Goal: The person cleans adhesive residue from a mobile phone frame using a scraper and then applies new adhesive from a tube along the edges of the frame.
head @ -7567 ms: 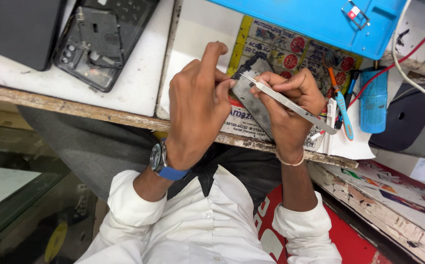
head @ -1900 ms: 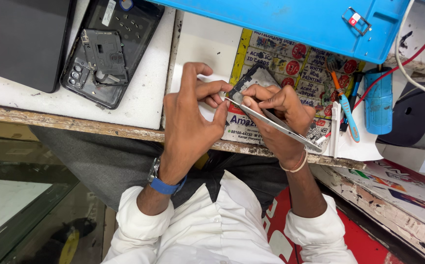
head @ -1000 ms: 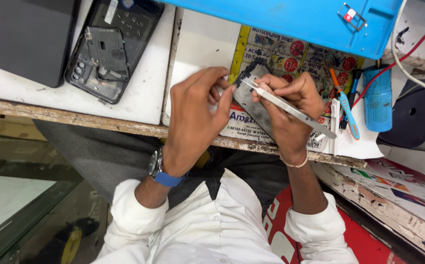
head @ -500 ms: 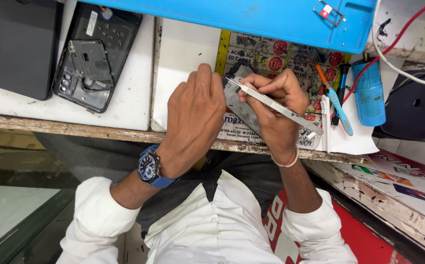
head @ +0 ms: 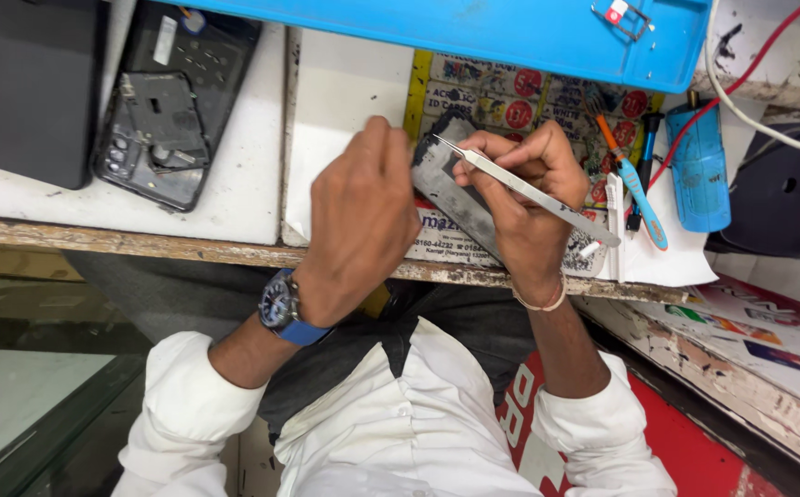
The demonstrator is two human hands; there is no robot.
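From my remote seat, I start at the right hand [head: 524, 198]: its fingers are pinched closed around a pair of slim metal tweezers [head: 529, 190], the bright, smooth points lying across the top end of a grey phone part [head: 446, 189]. A second ago the tweezers sat a little lower on the part; now the tips have crept to its upper corner, which I read as the work shifting to a fresh spot rather than finishing. The left hand [head: 358, 216] has slid over and covers the part's left side, fingers curled down; I cannot tell whether they grip it or only press on it. It wears a blue-strapped wristwatch [head: 282, 308].

The part is flat, dull grey and rounded at the corners, and it lies tilted near the front edge of the worn white workbench [head: 234, 207], on a printed paper sheet [head: 510, 101].

Outward from there: a glossy opened phone body [head: 174, 101] with bare circuitry sits toward the bench's back left corner, a matte black slab [head: 27, 87] beside it. Along the back edge runs a blue plastic tray [head: 473, 32]. Toward the right edge lie a blue-handled brush [head: 634, 179] and a red wire [head: 740, 83].
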